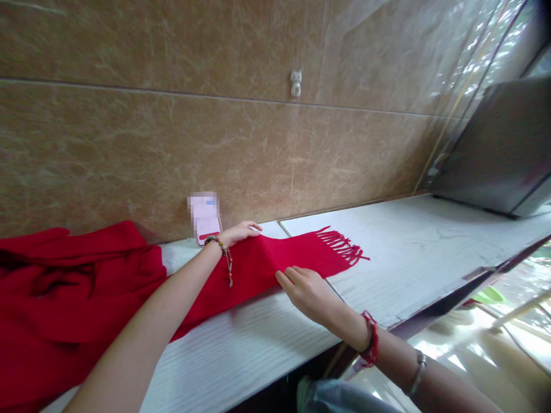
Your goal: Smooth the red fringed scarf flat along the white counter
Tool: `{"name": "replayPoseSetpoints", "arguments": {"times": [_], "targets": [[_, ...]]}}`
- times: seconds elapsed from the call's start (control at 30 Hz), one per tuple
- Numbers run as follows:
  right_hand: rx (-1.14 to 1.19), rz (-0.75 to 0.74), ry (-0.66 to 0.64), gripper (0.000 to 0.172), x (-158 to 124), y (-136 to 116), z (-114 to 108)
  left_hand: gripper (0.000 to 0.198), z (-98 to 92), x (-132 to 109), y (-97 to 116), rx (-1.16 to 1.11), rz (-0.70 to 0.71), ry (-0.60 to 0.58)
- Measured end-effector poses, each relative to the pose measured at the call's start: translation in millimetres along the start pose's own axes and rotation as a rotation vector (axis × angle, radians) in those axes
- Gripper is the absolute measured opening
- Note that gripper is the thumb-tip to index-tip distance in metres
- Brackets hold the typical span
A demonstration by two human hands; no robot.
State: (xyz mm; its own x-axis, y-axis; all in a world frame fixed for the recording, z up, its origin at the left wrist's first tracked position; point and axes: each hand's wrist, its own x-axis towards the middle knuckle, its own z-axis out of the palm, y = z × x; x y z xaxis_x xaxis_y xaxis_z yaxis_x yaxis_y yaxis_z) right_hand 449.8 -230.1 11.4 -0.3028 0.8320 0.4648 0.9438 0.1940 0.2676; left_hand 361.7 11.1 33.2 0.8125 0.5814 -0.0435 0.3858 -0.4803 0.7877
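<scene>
A red scarf (pixel 297 250) lies lengthwise on the white worktop, its fringed end spread flat to the right. At the scarf's far edge, my left hand (pixel 241 233) pinches the cloth between thumb and fingers. My right hand (pixel 306 291) has curled fingers on the near edge, opposite the left one; its fingertips are partly hidden. Between the two hands the cloth rises in a slight ridge. Towards the left, the rest of the scarf sits in a loose, rumpled heap, partly behind my left forearm.
A phone-like pink object (pixel 205 218), blurred out, leans on the brown tiled wall (pixel 129 149) behind my left hand. A small white cat figure (pixel 295 83) is fixed higher up. A large grey box-shaped object (pixel 495 143) stands at the worktop's (pixel 413 246) right end.
</scene>
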Motion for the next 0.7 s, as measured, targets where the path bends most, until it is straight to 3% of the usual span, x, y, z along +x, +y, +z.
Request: {"name": "replayPoseSetpoints", "arguments": {"times": [0.17, 0.3, 0.37, 0.43, 0.53, 0.63, 0.7], "targets": [[0.076, 0.141, 0.149, 0.025, -2, 21, -18, 0.034, -8.4, 15, 45, -0.072, 0.08, 0.016], [0.207, 0.295, 0.273, 0.035, -9, 55, -31, 0.031, 0.2, 53, 89, -0.029, 0.13, 0.008], [0.223, 0.385, 0.266, 0.037, -17, 77, -37, 0.028, 12.7, 79, 104, 0.026, 0.145, -0.004], [0.203, 0.435, 0.181, 0.04, -28, 99, -37, 0.021, 30.8, 104, 111, 0.104, 0.142, -0.031], [0.128, 0.435, -0.057, 0.044, -47, 125, -27, 0.017, 64.6, 136, 106, 0.228, 0.122, -0.088], [0.045, 0.419, -0.301, 0.047, -63, 138, -6, 0.027, 96.6, 153, 91, 0.323, 0.102, -0.147], [0.023, 0.41, -0.391, 0.045, -70, 142, 7, 0.031, 112.2, 157, 79, 0.369, 0.087, -0.178]]}}
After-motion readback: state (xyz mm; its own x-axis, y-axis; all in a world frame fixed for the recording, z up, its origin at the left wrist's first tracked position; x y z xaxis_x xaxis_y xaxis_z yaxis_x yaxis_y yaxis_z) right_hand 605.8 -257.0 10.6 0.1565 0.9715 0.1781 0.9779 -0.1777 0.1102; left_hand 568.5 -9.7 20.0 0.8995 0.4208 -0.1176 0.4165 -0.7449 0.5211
